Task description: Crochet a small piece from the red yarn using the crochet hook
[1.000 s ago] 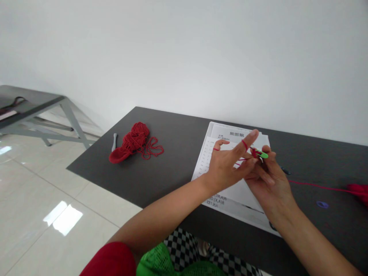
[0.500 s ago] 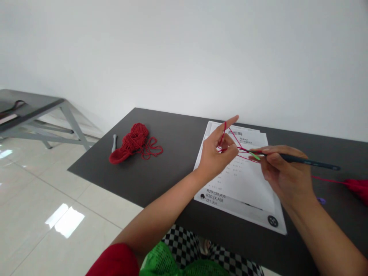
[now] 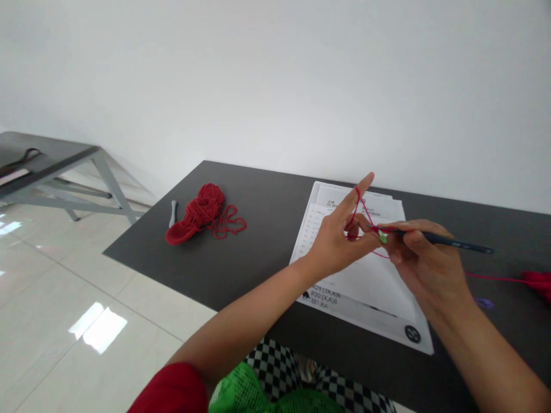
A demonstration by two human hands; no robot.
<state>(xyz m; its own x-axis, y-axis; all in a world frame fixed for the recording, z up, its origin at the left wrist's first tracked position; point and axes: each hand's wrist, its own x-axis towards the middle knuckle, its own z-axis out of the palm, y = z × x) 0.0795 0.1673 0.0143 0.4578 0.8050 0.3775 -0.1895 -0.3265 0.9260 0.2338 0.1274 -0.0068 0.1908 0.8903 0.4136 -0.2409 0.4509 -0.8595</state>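
My left hand [image 3: 340, 235] has red yarn [image 3: 365, 210] looped over its raised index finger. Its thumb and other fingers pinch the yarn near the hook tip. In my right hand [image 3: 424, 252] is a dark crochet hook [image 3: 467, 245], held like a pen and pointing left. The hook's tip meets the yarn between the two hands. A small green stitch marker [image 3: 383, 236] hangs there, close to my right fingertips. The small worked piece is mostly hidden by my fingers. From my right hand the strand runs to a red yarn ball [image 3: 540, 282] at the right edge.
Printed sheets [image 3: 413, 310] lie under my hands on the dark table [image 3: 253, 241]. At left are a red yarn bundle [image 3: 204, 209] with a crocheted piece [image 3: 179, 233] and a grey handle-like tool [image 3: 173, 213]. A purple item [image 3: 484, 303] lies right. Another table [image 3: 51, 152] stands far left.
My left hand has moved right, closer to my right hand. The hook has shifted slightly left, and the yarn span between the hands is shorter.
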